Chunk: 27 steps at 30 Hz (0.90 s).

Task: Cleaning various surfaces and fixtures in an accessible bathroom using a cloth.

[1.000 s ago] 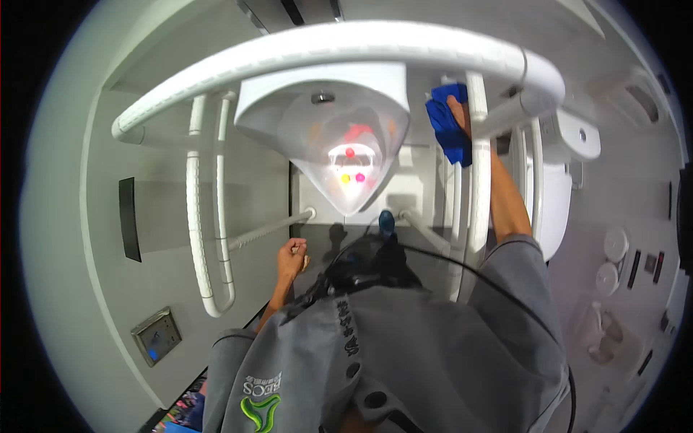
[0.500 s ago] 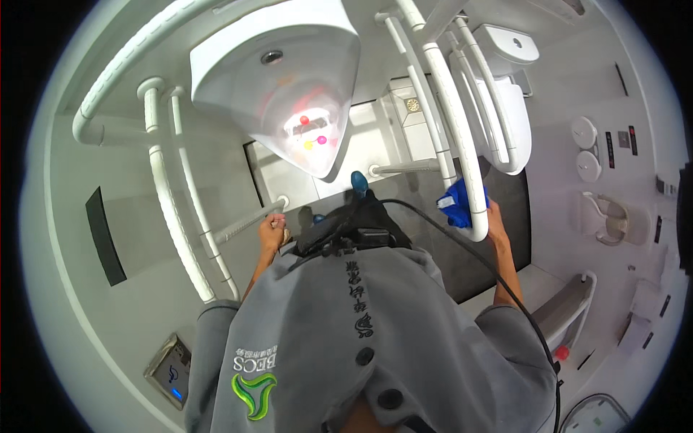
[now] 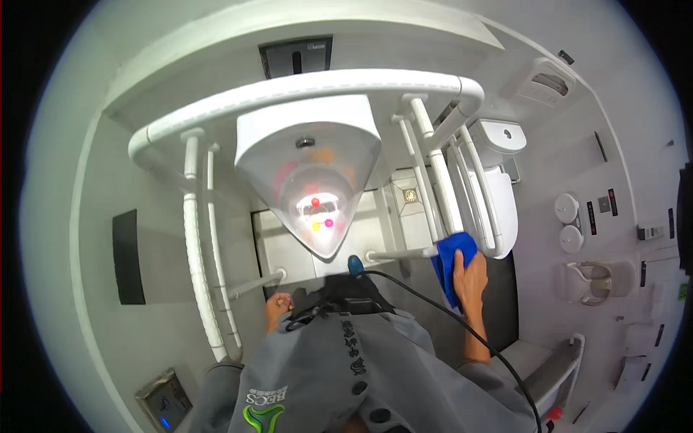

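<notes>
My right hand point(image 3: 471, 278) presses a blue cloth point(image 3: 446, 268) against the lower bend of a white grab rail point(image 3: 445, 191), its fingers closed over the cloth. The cloth drapes over the rail and hangs below it. My left hand point(image 3: 277, 309) is down beside my hip, its fingers curled in a loose fist with nothing showing in it. Between the rails is a white wall urinal point(image 3: 307, 133), with small red, yellow and pink balls in its bowl.
Another white grab rail point(image 3: 193, 252) stands on the left, joined to the right one by a top bar point(image 3: 303, 85). A white toilet point(image 3: 499, 137) is beyond the right rail. A black cable point(image 3: 433, 310) runs past my right arm. A folding seat point(image 3: 595, 281) hangs on the right wall.
My view has tilted up, showing the rail's top bar and the wall above. My right hand has come from behind the rail's lower end to its near side, with the cloth.
</notes>
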Available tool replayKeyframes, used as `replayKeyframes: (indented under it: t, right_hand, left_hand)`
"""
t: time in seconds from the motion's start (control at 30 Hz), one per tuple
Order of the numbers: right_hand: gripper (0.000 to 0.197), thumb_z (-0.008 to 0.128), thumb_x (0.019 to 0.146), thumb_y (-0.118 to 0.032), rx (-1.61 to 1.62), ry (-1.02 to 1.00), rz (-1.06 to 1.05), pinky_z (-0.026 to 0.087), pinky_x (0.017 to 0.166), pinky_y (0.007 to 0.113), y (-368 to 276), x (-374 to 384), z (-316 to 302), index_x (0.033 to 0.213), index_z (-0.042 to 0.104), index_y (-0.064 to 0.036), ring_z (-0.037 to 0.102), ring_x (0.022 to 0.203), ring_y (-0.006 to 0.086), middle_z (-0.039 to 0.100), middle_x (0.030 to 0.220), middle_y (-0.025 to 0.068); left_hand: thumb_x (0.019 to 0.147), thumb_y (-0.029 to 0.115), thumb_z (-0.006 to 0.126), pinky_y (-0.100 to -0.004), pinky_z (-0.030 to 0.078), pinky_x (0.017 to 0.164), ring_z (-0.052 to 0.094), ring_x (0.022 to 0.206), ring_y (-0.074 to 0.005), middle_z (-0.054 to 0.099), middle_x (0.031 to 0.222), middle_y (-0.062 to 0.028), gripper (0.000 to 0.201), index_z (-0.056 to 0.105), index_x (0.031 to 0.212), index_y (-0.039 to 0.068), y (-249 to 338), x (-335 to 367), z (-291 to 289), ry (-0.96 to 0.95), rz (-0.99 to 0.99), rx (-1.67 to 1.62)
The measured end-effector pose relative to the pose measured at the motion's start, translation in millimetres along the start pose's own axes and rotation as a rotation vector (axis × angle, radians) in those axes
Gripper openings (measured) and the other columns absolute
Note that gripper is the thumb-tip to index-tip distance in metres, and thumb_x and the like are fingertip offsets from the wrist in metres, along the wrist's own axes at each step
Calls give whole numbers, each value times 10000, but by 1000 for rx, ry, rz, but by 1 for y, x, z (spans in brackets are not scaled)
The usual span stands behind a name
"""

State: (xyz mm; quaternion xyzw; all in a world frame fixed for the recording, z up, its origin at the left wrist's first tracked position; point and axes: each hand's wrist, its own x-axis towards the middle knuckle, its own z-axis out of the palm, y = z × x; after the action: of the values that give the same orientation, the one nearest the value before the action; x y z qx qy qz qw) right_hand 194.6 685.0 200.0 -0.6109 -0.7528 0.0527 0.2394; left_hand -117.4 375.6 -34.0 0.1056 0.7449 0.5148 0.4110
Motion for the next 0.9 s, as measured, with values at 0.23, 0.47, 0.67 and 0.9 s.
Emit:
replayKeyframes:
  t: [0.23,0.47,0.67,0.9]
  right_hand:
    - [495,535,856,-436,659,-74,407,446,661,389,-18,176,83,826,594,54,564,717,216,608,787,134]
    - [579,419,908,-472,1032,203,-7,458,737,300,-102,240,-18,1060,561,69,568,816,159,611,942,99]
    - [297,545,836,-248,329,235,-831,392,852,398,-270,204,-23,1015,588,-15,531,952,338,593,1009,160]
    - [307,631,710,-225,531,165,-1343,439,714,403,-454,101,16,909,537,-11,536,889,306,548,937,130]
  left_hand:
    - [770,87,595,-269,459,687,582,713,-147,632,751,-61,150,642,900,32,85,33,21,178,197,204]
    - [772,35,571,-307,436,713,553,807,-235,557,928,-116,229,592,999,17,230,-77,-26,740,435,347]
    - [755,203,656,-346,432,721,523,900,-300,512,1054,-154,347,562,1040,30,215,-147,-57,1213,233,677]
    - [697,363,684,-374,436,694,510,855,-283,558,952,-101,427,612,972,43,197,-150,-58,1168,140,882]
